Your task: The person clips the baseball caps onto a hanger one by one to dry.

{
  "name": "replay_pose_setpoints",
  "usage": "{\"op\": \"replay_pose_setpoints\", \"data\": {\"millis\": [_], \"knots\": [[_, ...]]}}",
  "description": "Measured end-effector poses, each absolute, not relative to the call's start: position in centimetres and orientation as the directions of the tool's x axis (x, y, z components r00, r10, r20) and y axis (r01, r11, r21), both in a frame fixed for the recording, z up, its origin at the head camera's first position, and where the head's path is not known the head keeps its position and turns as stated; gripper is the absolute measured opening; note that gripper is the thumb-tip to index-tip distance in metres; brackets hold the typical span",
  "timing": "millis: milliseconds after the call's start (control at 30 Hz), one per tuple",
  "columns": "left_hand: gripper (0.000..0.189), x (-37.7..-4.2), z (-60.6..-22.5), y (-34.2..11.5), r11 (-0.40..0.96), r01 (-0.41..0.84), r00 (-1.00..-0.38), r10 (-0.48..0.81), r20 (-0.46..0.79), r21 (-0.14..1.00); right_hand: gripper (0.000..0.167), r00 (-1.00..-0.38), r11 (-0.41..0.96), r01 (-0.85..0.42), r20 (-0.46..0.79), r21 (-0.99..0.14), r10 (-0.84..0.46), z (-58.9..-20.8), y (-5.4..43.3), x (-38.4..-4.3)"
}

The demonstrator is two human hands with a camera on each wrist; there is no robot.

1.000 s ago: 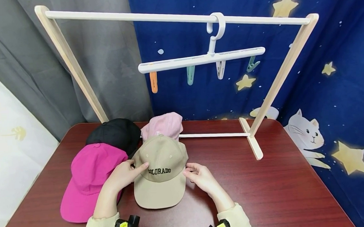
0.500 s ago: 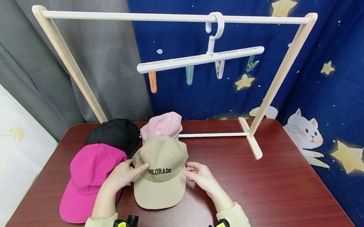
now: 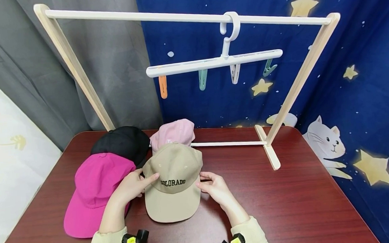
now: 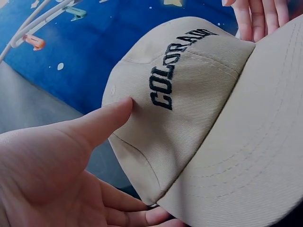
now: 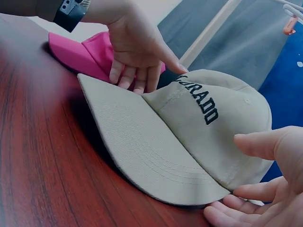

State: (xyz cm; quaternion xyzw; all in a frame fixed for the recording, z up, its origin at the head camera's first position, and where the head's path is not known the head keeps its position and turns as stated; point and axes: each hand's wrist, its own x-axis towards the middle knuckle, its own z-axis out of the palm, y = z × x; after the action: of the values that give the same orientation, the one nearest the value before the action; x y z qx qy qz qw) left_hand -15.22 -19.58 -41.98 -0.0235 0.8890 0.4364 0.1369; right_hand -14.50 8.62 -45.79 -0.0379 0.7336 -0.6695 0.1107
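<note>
A beige baseball cap [image 3: 172, 173] with dark COLORADO lettering sits on the table, brim toward me. My left hand [image 3: 132, 186] holds its left side, thumb on the crown front and fingers low at the edge, as the left wrist view shows on the cap [image 4: 189, 109]. At the other side, my right hand [image 3: 215, 187] has its thumb against the crown and fingers by the brim's corner; the right wrist view shows these fingers [image 5: 236, 213] partly under the edge. A pink cap [image 3: 175, 133] stands behind, partly covered by the beige one.
To the left lie a magenta cap [image 3: 102, 183] and a black cap [image 3: 123, 144]. A wooden rack [image 3: 297, 84] stands at the back of the table [image 3: 283, 212]. On its top bar hangs a white hanger [image 3: 211, 64] with several clips, including an orange clip [image 3: 163, 87].
The beige cap has shifted slightly right and a little away from me. My right hand has edged right with it; my left hand stays nearly in place.
</note>
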Motion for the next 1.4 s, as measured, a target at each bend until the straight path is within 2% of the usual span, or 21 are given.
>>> {"op": "replay_pose_setpoints", "data": {"millis": [333,567,800,1400], "knots": [[0.062,-15.4,-41.9,-19.1,0.627,-0.133,-0.974,0.060,-0.218,0.767,0.055,-0.982,0.117,0.087,-0.105,-0.989,-0.157,-47.1,8.9,-15.1],[0.074,-15.6,-42.1,-18.4,0.629,-0.092,-0.982,0.070,-0.175,0.772,0.057,-0.991,0.130,0.081,-0.094,-0.988,-0.099,-46.9,8.8,-14.9],[0.082,-15.6,-42.2,-17.6,0.589,-0.102,-0.983,0.062,-0.171,0.802,0.057,-0.996,0.158,0.059,-0.068,-0.986,-0.050,-46.8,8.9,-14.8],[0.079,-15.7,-42.0,-16.9,0.501,-0.058,-0.993,0.064,-0.104,0.864,0.055,-1.000,0.074,0.024,-0.024,-0.997,-0.002,-46.1,9.5,-15.2]]}}
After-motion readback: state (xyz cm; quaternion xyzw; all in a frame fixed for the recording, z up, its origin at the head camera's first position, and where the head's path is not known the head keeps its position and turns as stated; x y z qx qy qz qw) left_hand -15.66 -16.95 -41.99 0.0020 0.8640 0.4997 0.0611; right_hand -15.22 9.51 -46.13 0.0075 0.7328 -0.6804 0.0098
